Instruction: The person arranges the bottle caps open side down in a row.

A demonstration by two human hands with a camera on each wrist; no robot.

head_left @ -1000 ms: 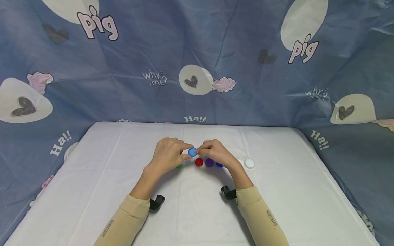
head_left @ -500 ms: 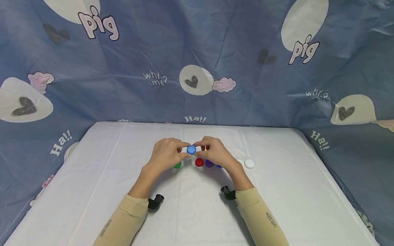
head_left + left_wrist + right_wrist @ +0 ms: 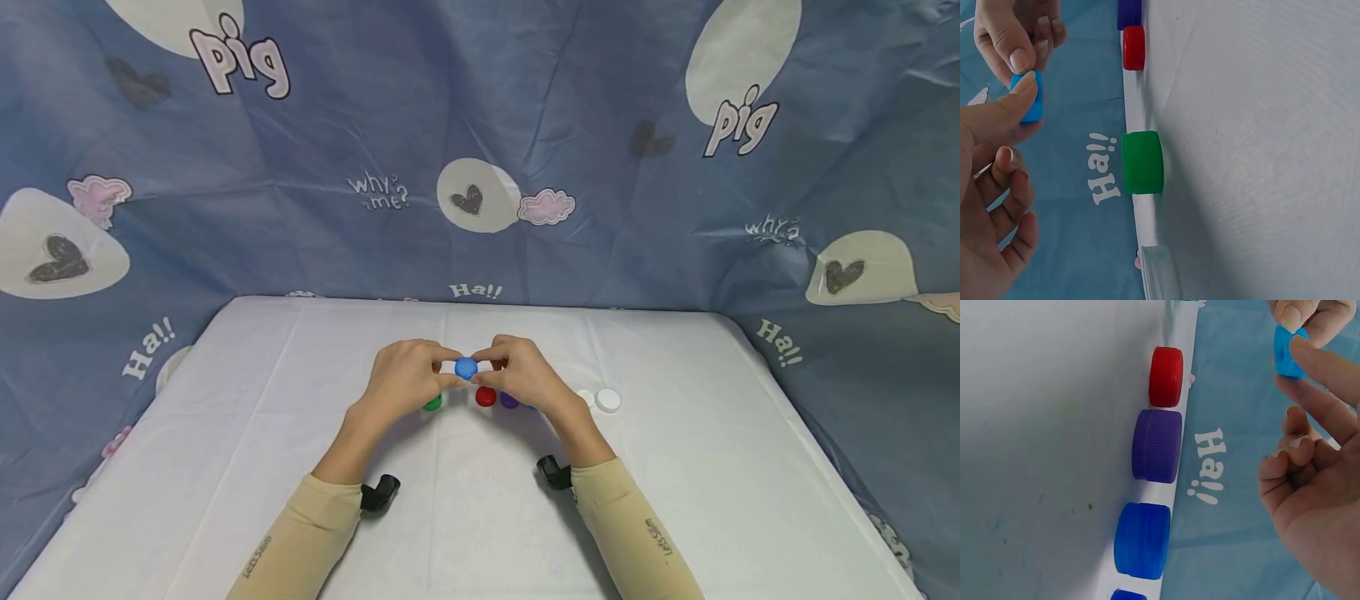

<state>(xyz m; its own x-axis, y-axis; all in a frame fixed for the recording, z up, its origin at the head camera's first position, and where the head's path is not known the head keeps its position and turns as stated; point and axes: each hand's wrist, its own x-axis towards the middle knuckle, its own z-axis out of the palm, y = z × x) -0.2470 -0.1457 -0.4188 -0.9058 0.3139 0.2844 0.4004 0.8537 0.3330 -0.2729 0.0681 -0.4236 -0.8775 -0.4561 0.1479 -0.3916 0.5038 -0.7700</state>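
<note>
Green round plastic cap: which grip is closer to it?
Left. The left grip is raised near the green round plastic cap; the right grip, also raised, is farther right.

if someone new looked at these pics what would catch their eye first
Probably the light blue cap, pinched by the left hand and the right hand above the white table. Next, the red cap and green cap, bright on the table below the hands. Behind hangs the blue backdrop, "pig" printed high on both sides.

Blue printed curtain (image 3: 600, 108) behind a white-covered table (image 3: 750, 467)
</note>
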